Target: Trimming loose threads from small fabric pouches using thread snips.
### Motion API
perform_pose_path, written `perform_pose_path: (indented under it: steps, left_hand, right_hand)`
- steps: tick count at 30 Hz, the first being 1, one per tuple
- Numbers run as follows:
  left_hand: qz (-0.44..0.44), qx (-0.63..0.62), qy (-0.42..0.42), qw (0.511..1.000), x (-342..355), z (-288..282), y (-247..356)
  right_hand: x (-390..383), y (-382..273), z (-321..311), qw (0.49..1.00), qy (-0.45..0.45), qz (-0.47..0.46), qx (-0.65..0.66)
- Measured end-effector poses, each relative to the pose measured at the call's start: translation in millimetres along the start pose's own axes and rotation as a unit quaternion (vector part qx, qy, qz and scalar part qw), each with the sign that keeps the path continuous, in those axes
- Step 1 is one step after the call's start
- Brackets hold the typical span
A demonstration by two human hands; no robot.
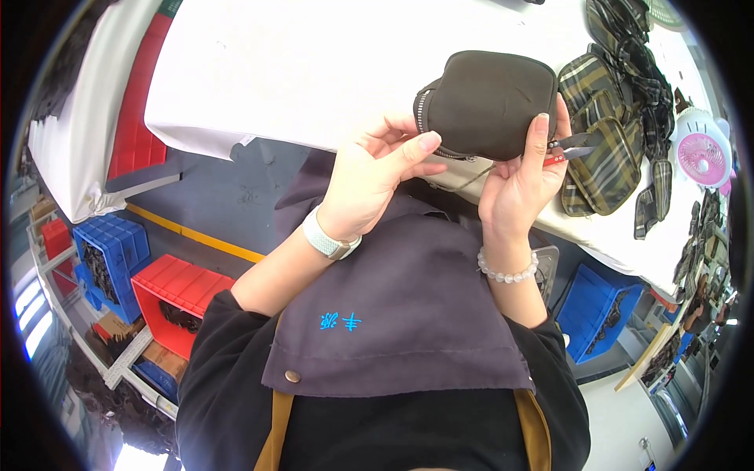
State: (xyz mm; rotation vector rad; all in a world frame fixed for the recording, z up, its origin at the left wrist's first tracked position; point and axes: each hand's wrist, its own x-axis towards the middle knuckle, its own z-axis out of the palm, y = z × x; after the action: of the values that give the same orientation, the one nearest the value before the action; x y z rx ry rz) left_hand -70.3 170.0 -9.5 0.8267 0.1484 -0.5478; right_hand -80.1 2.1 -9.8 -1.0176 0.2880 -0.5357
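Note:
I hold a small dark brown zip pouch [488,100] up over the edge of a white table [298,71]. My left hand [381,177] pinches the pouch's left side at the zipper with thumb and forefinger. My right hand [522,184] grips its right side, and small thread snips [572,147] with a red handle stick out between its fingers. A thin cord hangs from under the pouch. There is a pale watch band on my left wrist and a bead bracelet on my right.
A pile of plaid pouches [609,133] lies on the table to the right, beside a small pink and white fan [701,153]. Below the table stand blue crates [110,251], a red crate [177,302] and another blue crate [593,310].

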Motion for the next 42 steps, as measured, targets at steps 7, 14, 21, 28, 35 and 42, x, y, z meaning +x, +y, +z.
perform_pose_path:
  steps: [7, 14, 21, 28, 35, 42]
  left_hand:
    - [0.005, -0.168, -0.03, 0.985, 6, -10, -10]
    - [0.008, -0.155, -0.111, 0.982, 5, -17, -7]
    - [-0.011, -0.165, -0.089, 0.982, 10, -19, -2]
    - [-0.072, -0.052, 0.001, 0.996, 6, 0, 10]
    - [-0.018, -0.071, -0.061, 0.995, 6, -12, 10]
    - [0.038, -0.102, -0.075, 0.991, -1, -2, 18]
  right_hand:
    - [0, -3, 1, 0.995, 0.057, 0.084, 0.014]
    - [0, 3, -11, 0.971, 0.056, 0.219, 0.082]
    - [4, 7, -22, 0.984, -0.015, 0.162, 0.074]
    - [19, 14, -49, 0.973, -0.176, 0.137, 0.067]
    - [30, -11, -14, 0.974, -0.172, 0.147, -0.025]
    - [89, 5, 29, 0.962, -0.2, 0.184, -0.039]
